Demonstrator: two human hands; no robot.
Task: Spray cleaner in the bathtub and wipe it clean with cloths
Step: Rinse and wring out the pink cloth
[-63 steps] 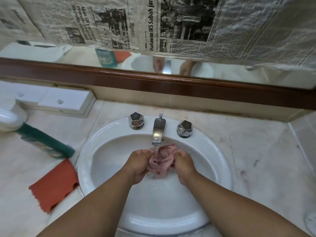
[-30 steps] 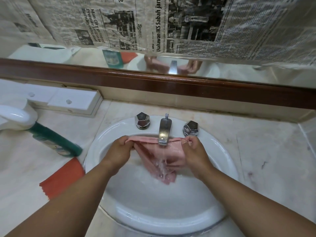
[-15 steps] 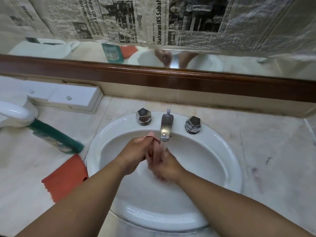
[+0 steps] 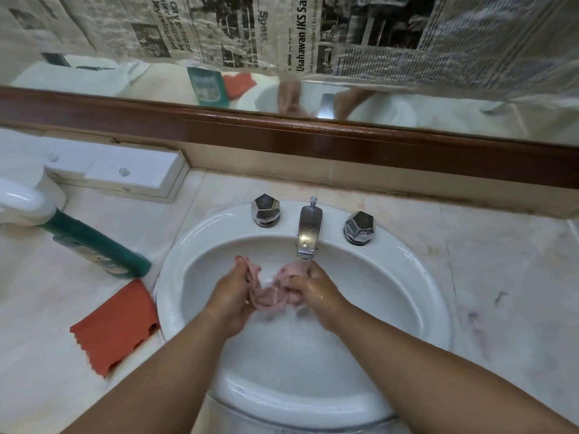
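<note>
Pale marble bench is carrying one white sink, and over its bowl two hands are working close together. The left hand and the right hand are each curling their fingers round one bunched pink cloth, which is hanging between them under water that is running from the single tap. Two chrome knobs are flanking that tap, a left knob and a right knob. One orange cloth is lying flat on the bench, its corner reaching the sink's rim, and one green bottle is sitting just behind it. One mirror is running along the wall.
</note>
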